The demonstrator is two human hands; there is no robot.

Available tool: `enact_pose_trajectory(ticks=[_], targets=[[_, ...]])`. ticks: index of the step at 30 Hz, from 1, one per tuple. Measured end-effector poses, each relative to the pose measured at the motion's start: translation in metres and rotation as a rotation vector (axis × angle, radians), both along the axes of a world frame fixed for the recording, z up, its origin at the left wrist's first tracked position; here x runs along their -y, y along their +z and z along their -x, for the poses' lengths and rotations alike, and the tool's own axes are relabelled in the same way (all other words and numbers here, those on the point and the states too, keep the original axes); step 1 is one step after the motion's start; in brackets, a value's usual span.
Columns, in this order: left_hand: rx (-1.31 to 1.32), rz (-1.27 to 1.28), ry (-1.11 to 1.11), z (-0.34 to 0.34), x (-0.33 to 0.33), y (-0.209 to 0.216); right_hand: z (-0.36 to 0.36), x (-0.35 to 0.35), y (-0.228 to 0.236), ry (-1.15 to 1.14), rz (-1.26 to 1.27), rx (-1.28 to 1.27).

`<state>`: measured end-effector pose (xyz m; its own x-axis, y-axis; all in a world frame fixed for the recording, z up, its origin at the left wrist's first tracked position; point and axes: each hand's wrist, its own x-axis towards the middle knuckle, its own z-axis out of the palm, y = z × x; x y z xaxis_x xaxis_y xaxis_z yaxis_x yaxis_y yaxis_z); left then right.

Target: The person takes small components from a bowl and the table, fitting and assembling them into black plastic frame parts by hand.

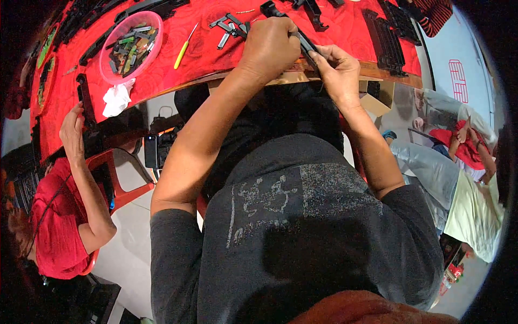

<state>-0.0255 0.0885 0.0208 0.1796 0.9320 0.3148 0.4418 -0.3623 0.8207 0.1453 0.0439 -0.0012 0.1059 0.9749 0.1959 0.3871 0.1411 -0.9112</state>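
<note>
A long, narrow black plastic part (305,44) is held tilted over the table's near edge. My left hand (271,47) is closed in a fist against its left side, and its fingertips are hidden. My right hand (339,71) pinches the near end between thumb and fingers. Just left of my left hand lie several small grey and black pieces (229,29). Farther left, a thin pointed tool with a yellow handle (182,54) rests on the red cloth. More black parts (313,13) lie beyond my hands.
A pink basket (106,44) of small mixed pieces and a crumpled white tissue (117,99) sit at left. Long black parts (386,46) lie at right. A co-worker in a red shirt (56,216) sits at left, one hand at a black part (85,100). An open cardboard box (376,102) stands below the edge.
</note>
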Motion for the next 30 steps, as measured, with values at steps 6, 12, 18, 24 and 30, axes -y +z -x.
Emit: enact_pose_trajectory(ticks=[6, 12, 18, 24, 30], targets=[[-0.122, -0.048, 0.14, -0.007, 0.006, 0.003, 0.002, 0.0, 0.001, -0.008, -0.011, 0.043], [-0.118, -0.022, 0.196, -0.009, 0.004, 0.004, 0.003, 0.002, 0.008, 0.012, 0.028, 0.011], [-0.121, -0.001, 0.212, -0.007, 0.001, 0.001, 0.001, 0.004, 0.016, 0.078, 0.083, -0.068], [-0.131, 0.031, 0.189, -0.006, 0.001, 0.006, -0.001, 0.005, 0.019, 0.071, 0.065, -0.07], [-0.126, 0.037, 0.179, -0.007, 0.001, 0.004, -0.002, 0.006, 0.019, 0.064, 0.095, -0.093]])
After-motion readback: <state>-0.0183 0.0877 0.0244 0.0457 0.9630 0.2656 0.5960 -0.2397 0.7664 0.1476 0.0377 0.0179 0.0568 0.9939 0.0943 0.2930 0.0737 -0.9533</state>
